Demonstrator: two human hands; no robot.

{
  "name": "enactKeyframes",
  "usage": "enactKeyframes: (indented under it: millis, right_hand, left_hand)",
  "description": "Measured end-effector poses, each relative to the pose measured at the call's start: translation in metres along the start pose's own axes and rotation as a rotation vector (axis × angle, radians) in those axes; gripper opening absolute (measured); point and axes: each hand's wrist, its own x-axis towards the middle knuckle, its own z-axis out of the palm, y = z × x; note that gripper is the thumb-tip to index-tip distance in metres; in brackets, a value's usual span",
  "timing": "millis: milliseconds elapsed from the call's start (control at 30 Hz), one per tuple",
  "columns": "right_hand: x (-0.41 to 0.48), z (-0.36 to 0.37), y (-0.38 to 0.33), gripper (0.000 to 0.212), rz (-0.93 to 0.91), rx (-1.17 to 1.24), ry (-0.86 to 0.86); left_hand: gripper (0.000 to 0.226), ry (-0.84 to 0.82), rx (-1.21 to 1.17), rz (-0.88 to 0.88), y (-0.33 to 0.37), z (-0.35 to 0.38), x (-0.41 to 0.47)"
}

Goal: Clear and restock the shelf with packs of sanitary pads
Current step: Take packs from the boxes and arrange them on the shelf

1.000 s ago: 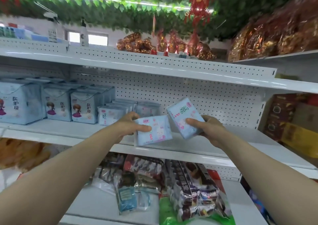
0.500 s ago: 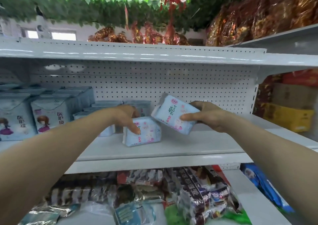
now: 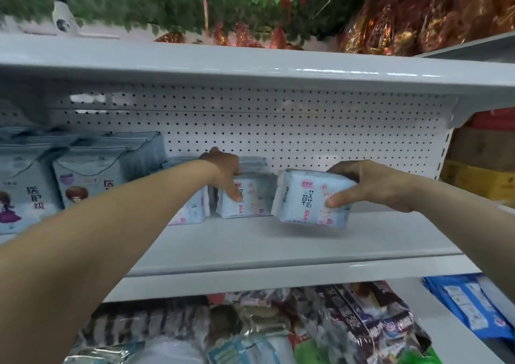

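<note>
Two grips closed: left hand [image 3: 223, 168] on shelved pack [image 3: 255, 200]; right hand [image 3: 372, 186] on neighbouring pack [image 3: 303, 196].

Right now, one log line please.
left hand: grips left pack standing on shelf | right hand: grips right pack, tilted over shelf | step: placing

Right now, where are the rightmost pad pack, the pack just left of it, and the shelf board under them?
rightmost pad pack [image 3: 303, 196]: head view, printed front face.
pack left of it [image 3: 255, 205]: head view, front face.
shelf board [image 3: 278, 241]: head view, bare top surface.
</note>
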Motion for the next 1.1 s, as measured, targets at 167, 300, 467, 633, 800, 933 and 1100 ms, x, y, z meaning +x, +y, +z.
enactKeyframes:
  millis: [167,300,467,633,800,933,1100]
  right_hand:
    - [0.005,0.006,-0.004,0.050,0.009,-0.016,-0.001]
    - [0.009,0.009,-0.006,0.051,0.019,-0.038,-0.007]
    - [0.020,0.014,-0.009,0.050,0.021,-0.030,-0.033]
    - [0.033,0.022,-0.018,0.049,0.008,-0.049,-0.059]
    - [0.049,0.034,-0.030,0.052,-0.009,-0.090,-0.087]
    - [0.063,0.050,-0.042,0.052,-0.022,-0.142,-0.096]
    - [0.080,0.067,-0.056,0.061,-0.053,-0.193,-0.092]
  left_hand:
    - [0.070,0.028,-0.013,0.004,-0.010,0.000,0.008]
    - [0.068,0.044,-0.017,0.012,-0.020,0.002,0.014]
    - [0.066,0.081,-0.030,0.046,-0.029,0.009,0.024]
    - [0.072,0.144,-0.045,0.067,-0.031,0.016,0.032]
    - [0.072,0.170,-0.046,0.070,-0.032,0.019,0.032]
    - [0.044,0.094,-0.096,0.046,-0.035,0.013,0.032]
    - [0.052,0.143,-0.191,0.024,-0.049,-0.007,0.021]
